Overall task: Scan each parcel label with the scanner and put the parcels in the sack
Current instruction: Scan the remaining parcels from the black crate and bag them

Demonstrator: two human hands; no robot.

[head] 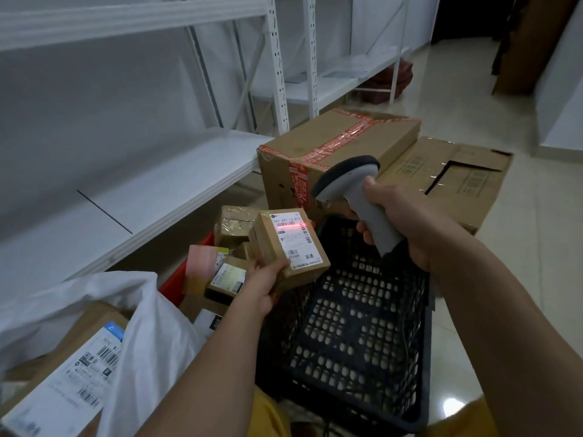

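**Scanner beam on a small parcel's label, held over the baskets**

At far left, a white sack (pixel 132 313) gapes open on the floor, its mouth turned up and to the right. A large brown parcel (pixel 63 367) with a white barcoded label lies inside it, partly covered by the sack's loose rim. Behind the sack runs a low white shelf (pixel 164 184), whose front edge slants up toward the centre.

Just right of the sack sits a red basket (pixel 176 279) holding several small parcels (pixel 230 228); only a strip of its rim shows.

The left hand (pixel 265 285) holds a small cardboard parcel (pixel 288 244) above the seam between the two baskets. Its thumb lies across the parcel's lower front edge and the remaining fingers wrap underneath, clamped on the box. The box tilts with its label (pixel 295 238) facing up, and a red scan line crosses the label's upper barcode.

Right of that, a black mesh basket (pixel 362 326) stands with its perforated floor showing open room inside.

The right hand (pixel 400 222) grips the grey scanner (pixel 350 187) by its handle, fingers curled tight round it, thumb up along the back. The scanner's head points down-left at the label, near the parcel but apart from it.

Behind the scanner a taped carton (pixel 340 143) sits against a flatter carton (pixel 457 178). Further right lies pale tiled floor (pixel 536 279).
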